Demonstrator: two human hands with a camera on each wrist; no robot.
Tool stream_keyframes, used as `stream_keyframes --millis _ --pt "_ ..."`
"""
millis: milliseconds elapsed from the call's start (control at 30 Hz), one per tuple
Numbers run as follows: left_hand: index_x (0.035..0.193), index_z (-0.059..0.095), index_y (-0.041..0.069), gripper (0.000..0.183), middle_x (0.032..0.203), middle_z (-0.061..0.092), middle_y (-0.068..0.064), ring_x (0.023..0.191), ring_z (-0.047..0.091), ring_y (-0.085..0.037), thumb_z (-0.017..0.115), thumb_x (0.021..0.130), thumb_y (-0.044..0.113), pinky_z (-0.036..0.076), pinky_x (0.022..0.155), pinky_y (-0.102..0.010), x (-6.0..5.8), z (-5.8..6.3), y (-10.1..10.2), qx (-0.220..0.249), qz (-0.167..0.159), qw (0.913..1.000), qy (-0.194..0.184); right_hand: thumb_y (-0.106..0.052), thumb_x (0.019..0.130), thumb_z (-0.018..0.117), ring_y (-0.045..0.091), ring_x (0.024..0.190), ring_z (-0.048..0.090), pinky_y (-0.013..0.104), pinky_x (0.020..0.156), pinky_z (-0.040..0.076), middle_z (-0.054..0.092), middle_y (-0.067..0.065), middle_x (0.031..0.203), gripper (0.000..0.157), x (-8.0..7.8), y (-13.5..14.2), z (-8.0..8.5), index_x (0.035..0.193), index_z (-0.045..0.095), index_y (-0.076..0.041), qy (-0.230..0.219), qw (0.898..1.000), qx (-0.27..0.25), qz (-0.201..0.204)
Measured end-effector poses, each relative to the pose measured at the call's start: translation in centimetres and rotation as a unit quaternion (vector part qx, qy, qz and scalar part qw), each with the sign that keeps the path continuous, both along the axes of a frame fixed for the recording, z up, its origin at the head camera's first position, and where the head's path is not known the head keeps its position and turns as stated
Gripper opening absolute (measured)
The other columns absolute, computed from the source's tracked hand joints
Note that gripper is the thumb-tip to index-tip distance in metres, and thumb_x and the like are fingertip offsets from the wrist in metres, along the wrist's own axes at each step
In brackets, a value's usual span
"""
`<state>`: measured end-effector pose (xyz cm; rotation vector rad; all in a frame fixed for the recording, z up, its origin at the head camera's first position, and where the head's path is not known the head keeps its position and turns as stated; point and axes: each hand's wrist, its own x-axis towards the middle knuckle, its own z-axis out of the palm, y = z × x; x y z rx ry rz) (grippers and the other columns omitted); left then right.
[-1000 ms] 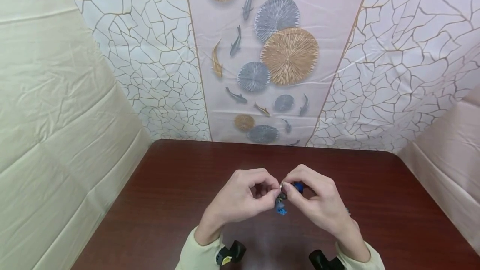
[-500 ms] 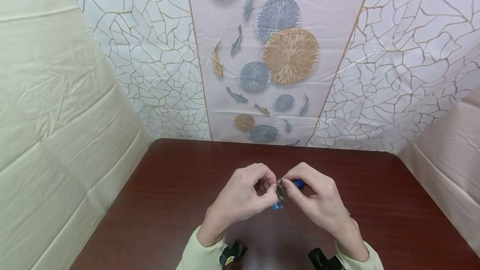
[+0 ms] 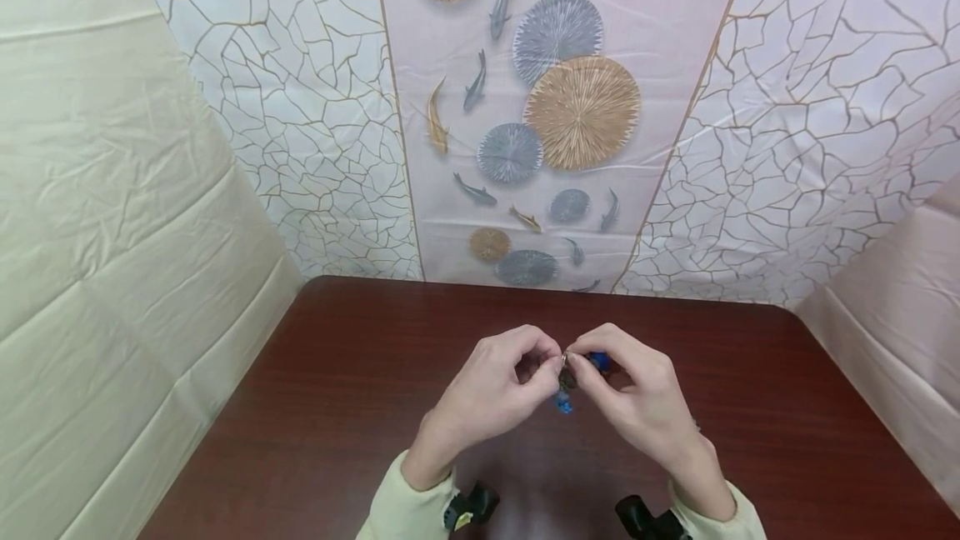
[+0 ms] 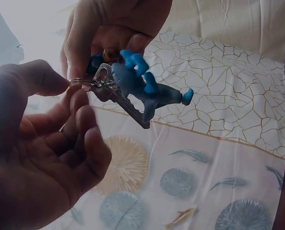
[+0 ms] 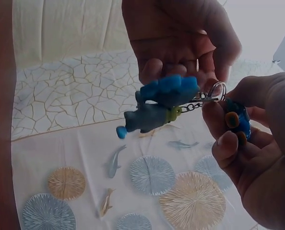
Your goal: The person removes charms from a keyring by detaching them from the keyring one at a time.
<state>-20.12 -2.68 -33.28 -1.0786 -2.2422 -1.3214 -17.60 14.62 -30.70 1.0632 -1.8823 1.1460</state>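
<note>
Above the table, my left hand [image 3: 491, 390] and right hand [image 3: 637, 394] meet fingertip to fingertip. Both pinch a thin metal split key ring [image 5: 222, 87]. A blue-grey toy figure charm [image 4: 140, 81] with bright blue parts hangs from it by a short chain [image 5: 193, 106]. Beside that charm hangs a metal key [image 4: 133, 111], seen in the left wrist view. Against the fingers of my right hand lies a second charm [image 5: 238, 123], blue with orange round parts. Fingertips hide part of the ring, so whether its coils are parted cannot be told.
A dark red-brown table [image 3: 337, 365] lies under the hands. Behind it hangs a patterned cloth [image 3: 525, 215] with fish and discs. Cream cloth [image 3: 150, 273] drapes at the left, pale cloth [image 3: 892, 290] at the right. Black wrist cameras [image 3: 480, 505] sit by the cuffs.
Both hands have risen slightly, still together at the ring. The ring and hanging blue charm have shifted and turned a little between the fingertips.
</note>
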Motion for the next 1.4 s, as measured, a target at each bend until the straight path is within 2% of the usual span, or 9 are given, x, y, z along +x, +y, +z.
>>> stream_keyframes --millis 100,200,333,567,833,1000,1200,1233,1400 --pt "0.091 0.06 0.017 0.01 0.082 0.057 0.009 0.067 0.05 0.0 0.052 0.095 0.02 0.044 0.055 -0.015 -0.2 -0.1 -0.2 0.007 -0.032 0.9994 0.008 0.019 0.071 0.065 0.006 0.064 0.051 0.014 0.049 0.044 0.058 0.006 0.077 0.023 0.0 0.2 0.0 0.086 0.062 0.001 -0.011 1.0 -0.017 0.018" --pt "0.095 0.058 0.016 0.009 0.083 0.059 0.008 0.068 0.053 -0.001 0.051 0.095 0.021 0.046 0.055 -0.017 -0.4 -0.1 -0.3 0.018 -0.052 0.9985 -0.003 0.02 0.072 0.064 0.007 0.063 0.052 0.015 0.048 0.045 0.058 0.006 0.075 0.024 0.0 0.3 -0.1 0.087 0.062 0.001 -0.03 0.998 -0.029 0.035" --pt "0.099 0.057 0.016 0.007 0.084 0.057 0.008 0.067 0.052 -0.001 0.057 0.092 0.018 0.046 0.056 -0.017 -0.5 -0.1 -0.2 0.022 -0.041 0.9989 0.004 0.022 0.071 0.062 0.007 0.061 0.053 0.016 0.046 0.044 0.058 0.006 0.072 0.027 0.2 0.4 -0.1 0.088 0.062 0.001 -0.052 0.997 -0.038 0.048" --pt "0.099 0.06 0.017 0.008 0.089 0.058 0.01 0.072 0.049 0.0 0.057 0.092 0.019 0.043 0.057 -0.015 -0.7 -0.2 -0.3 0.006 -0.018 0.9983 0.055 0.019 0.073 0.064 0.006 0.065 0.057 0.017 0.048 0.045 0.061 0.01 0.075 0.024 0.4 0.2 -0.2 0.089 0.062 0.002 -0.06 0.995 -0.038 0.066" --pt "0.1 0.06 0.015 0.009 0.081 0.063 0.009 0.067 0.053 0.003 0.057 0.092 0.016 0.045 0.054 -0.015 -0.5 -0.1 -0.6 0.01 -0.063 0.9979 0.013 0.01 0.078 0.066 0.006 0.064 0.052 0.018 0.047 0.041 0.06 0.009 0.076 0.016 0.7 0.2 0.2 0.087 0.062 -0.001 -0.057 0.996 -0.029 0.063" --pt "0.1 0.059 0.01 0.011 0.081 0.065 0.002 0.07 0.057 -0.002 0.058 0.089 0.007 0.049 0.057 -0.018 0.0 0.7 -0.8 0.015 -0.092 0.9956 -0.01 0.01 0.078 0.066 0.008 0.065 0.052 0.019 0.051 0.042 0.059 0.009 0.076 0.014 0.9 0.2 0.4 0.086 0.062 -0.001 -0.052 0.996 -0.028 0.073" --pt "0.091 0.057 0.006 0.008 0.077 0.062 -0.002 0.067 0.056 -0.003 0.06 0.085 0.001 0.05 0.059 -0.018 1.0 2.4 -1.2 0.011 -0.119 0.9929 0.002 0.01 0.077 0.067 0.008 0.067 0.051 0.017 0.051 0.04 0.059 0.008 0.078 0.015 0.9 0.2 0.4 0.087 0.063 0.0 -0.023 0.994 -0.028 0.098" --pt "0.09 0.057 0.006 0.008 0.077 0.061 -0.002 0.067 0.055 -0.002 0.06 0.084 0.001 0.05 0.06 -0.018 1.1 2.5 -1.2 0.009 -0.124 0.9922 0.007 0.011 0.076 0.067 0.008 0.068 0.051 0.017 0.051 0.039 0.059 0.008 0.078 0.017 0.9 0.2 0.4 0.087 0.063 0.0 -0.019 0.994 -0.028 0.104" --pt "0.088 0.055 0.005 0.01 0.077 0.062 -0.004 0.068 0.056 -0.003 0.063 0.084 0.001 0.051 0.062 -0.019 1.0 2.3 -1.0 0.023 -0.142 0.9895 -0.016 0.015 0.071 0.069 0.01 0.07 0.052 0.017 0.053 0.038 0.06 0.007 0.08 0.022 0.8 0.1 0.5 0.086 0.064 0.0 0.003 0.994 -0.029 0.108"
